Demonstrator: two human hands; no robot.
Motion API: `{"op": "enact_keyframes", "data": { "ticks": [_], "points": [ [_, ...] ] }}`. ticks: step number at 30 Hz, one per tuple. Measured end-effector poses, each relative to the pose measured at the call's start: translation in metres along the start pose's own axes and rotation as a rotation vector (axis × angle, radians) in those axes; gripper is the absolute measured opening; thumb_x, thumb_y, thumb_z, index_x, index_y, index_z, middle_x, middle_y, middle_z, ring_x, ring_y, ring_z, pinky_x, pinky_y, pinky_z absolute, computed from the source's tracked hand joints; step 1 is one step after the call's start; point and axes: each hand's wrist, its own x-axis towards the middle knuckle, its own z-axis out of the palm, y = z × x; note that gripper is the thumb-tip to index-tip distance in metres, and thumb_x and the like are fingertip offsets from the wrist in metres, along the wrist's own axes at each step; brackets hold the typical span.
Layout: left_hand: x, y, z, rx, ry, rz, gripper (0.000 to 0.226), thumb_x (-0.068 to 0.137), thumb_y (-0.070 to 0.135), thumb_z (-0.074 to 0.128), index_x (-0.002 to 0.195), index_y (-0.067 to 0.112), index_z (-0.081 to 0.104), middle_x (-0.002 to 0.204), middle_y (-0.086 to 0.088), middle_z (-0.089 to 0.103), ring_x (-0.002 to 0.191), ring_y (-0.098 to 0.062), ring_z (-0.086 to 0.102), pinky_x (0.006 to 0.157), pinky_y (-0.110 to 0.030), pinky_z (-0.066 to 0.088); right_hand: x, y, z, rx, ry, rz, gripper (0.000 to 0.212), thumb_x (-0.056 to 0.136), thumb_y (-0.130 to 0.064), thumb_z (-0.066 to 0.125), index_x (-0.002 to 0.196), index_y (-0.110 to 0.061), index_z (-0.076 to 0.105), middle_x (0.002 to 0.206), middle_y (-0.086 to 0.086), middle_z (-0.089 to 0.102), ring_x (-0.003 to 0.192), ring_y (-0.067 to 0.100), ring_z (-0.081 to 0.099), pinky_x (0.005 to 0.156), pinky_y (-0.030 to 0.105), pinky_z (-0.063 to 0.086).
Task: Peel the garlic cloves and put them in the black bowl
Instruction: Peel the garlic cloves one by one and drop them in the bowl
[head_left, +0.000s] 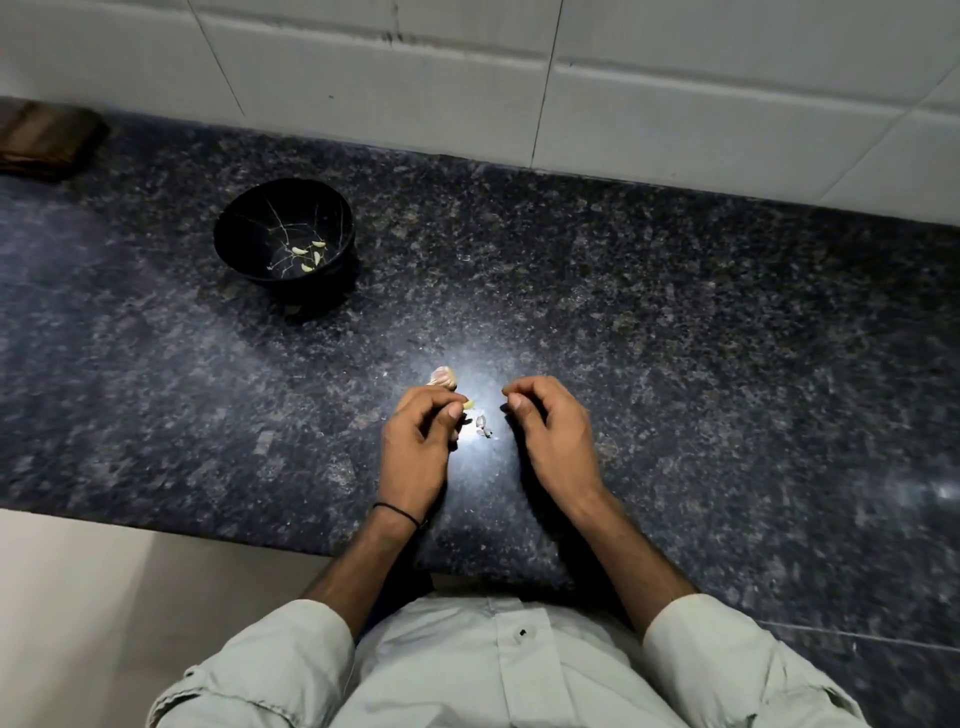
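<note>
Now pinching a garlic clove (469, 404) in curled left hand (415, 441) fingertips; right hand (550, 431) curled, thumb to forefinger, cannot tell whether holding anything. Between, peel scraps (483, 423); just beyond, unpeeled garlic (444, 376). Far left, black bowl (244, 228) holding peeled cloves (309, 254).

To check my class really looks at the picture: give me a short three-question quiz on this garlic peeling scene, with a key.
1. True or false: the black bowl is empty.
2. Which hand holds a clove? A left hand, B right hand, C neither.
3. Fill in: loose peels lie on the counter between the two ___.
Key: 1 false, peeled cloves lie in it. 2 A. 3 hands.
</note>
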Motion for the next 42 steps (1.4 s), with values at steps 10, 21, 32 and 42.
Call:
{"op": "enact_keyframes", "data": {
  "ticks": [10,21,32,42],
  "points": [
    [0.003,-0.011,-0.027,0.420,0.109,0.127,0.010,0.090,-0.002,0.064,0.092,0.006,0.069,0.100,-0.004,0.062,0.091,-0.013,0.058,0.083,-0.007,0.039,0.002,0.015,0.003,-0.551,-0.389,-0.576,0.023,0.103,-0.021,0.052,0.121,-0.011,0.061,0.125,0.005,0.056,0.117,0.024,0.051,0.096,0.036,0.046],
    [-0.010,0.002,-0.033,0.396,0.048,0.210,0.021,0.089,-0.012,0.056,0.100,0.003,0.065,0.107,-0.004,0.060,0.101,0.004,0.053,0.089,-0.006,0.036,-0.004,0.027,-0.020,-0.747,-0.383,-0.868,0.021,0.095,-0.011,0.047,0.103,-0.006,0.066,0.111,0.007,0.065,0.096,0.025,0.060,0.070,0.035,0.055],
    [-0.036,-0.007,-0.048,0.730,-0.328,0.373,0.021,0.094,0.008,0.055,0.112,0.010,0.065,0.124,-0.001,0.059,0.107,-0.026,0.056,0.092,-0.040,0.045,-0.007,0.026,-0.006,-0.583,-0.243,-0.712,0.021,0.094,-0.013,0.048,0.092,-0.006,0.068,0.101,0.005,0.067,0.090,0.026,0.063,0.068,0.037,0.054],
    [-0.022,-0.006,-0.054,0.764,-0.446,0.442,0.019,0.090,0.014,0.047,0.105,0.013,0.060,0.113,-0.003,0.056,0.091,-0.026,0.048,0.079,-0.042,0.046,-0.047,-0.016,0.011,0.586,0.263,0.528,0.023,0.084,0.010,0.069,0.083,-0.011,0.078,0.078,0.004,0.076,0.072,0.011,0.066,0.067,0.019,0.052]
  ]
}}
